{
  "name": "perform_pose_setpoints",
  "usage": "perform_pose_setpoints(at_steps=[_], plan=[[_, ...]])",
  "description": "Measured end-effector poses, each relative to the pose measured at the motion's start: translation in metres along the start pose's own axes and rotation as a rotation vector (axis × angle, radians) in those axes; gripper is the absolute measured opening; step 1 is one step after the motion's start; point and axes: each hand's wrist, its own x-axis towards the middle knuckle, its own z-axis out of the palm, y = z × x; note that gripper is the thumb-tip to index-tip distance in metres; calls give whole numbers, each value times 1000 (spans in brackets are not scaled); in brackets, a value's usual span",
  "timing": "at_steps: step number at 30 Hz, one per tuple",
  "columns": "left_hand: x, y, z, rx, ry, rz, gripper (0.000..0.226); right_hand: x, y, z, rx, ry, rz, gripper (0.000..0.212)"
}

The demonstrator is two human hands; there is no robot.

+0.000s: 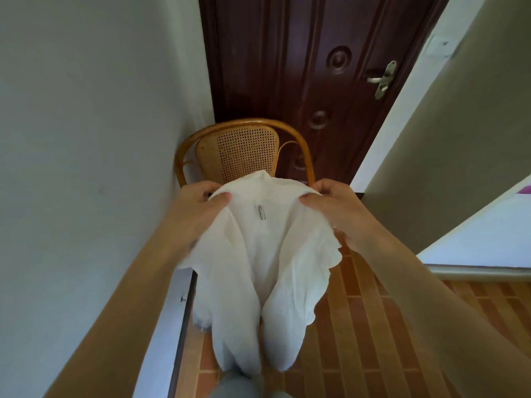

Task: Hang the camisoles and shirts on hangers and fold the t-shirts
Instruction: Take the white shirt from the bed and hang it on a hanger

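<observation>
Your two arms are bare from the wrists up to the frame edges; no sleeve is visible on them. Your left hand (pixel 198 214) and right hand (pixel 333 214) wear no rings, no watch, no gloves. At the bottom, your legs are in light blue-grey trousers (pixel 238 384), probably denim.

1 readable text: small neck label (pixel 261 212) sewn inside the back of the white shirt (pixel 258 268), just below the collar. Dark cursive script on a white tag, running lengthwise along the tag, turned sideways to the camera. Looks like "Fashion", though the letters are small and slightly soft, so not fully certain. A short dark line sits beside the word on the same tag. No numbers, size marks or other signs readable anywhere else.
</observation>
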Motion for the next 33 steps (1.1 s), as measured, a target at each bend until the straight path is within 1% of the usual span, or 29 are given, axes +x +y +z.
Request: perform_pose_setpoints(at_steps=[4,7,10,12,15,16,19,24,27,31,33], plan=[[44,-4,5,33,-3,-12,10,41,1,3,16,14,45,17],[72,-11,12,33,-2,-17,11,69,6,6,50,25,87,10],[98,-25,20,26,13,-49,12,97,17,15,72,19,129,7],[117,-36,27,20,26,-64,11,117,26,24,62,18,159,12],[149,-51,43,18,67,-106,11,156,42,39,62,28,208,24],[162,-57,49,18,84,-121,13,172,48,44,58,23,217,25],[199,-73,67,41,131,-142,22,218,68,57,70,-2,222,20],[263,-110,101,77,161,-182,23,300,118,70,40,-68,241,21],[297,-128,119,156,158,-211,25,347,149,71,10,-84,289,16],[334,-153,134,182,170,-227,24,403,181,68,-7,-121,334,23],[347,-165,140,238,170,-216,25,428,196,70,-48,-159,393,31]])
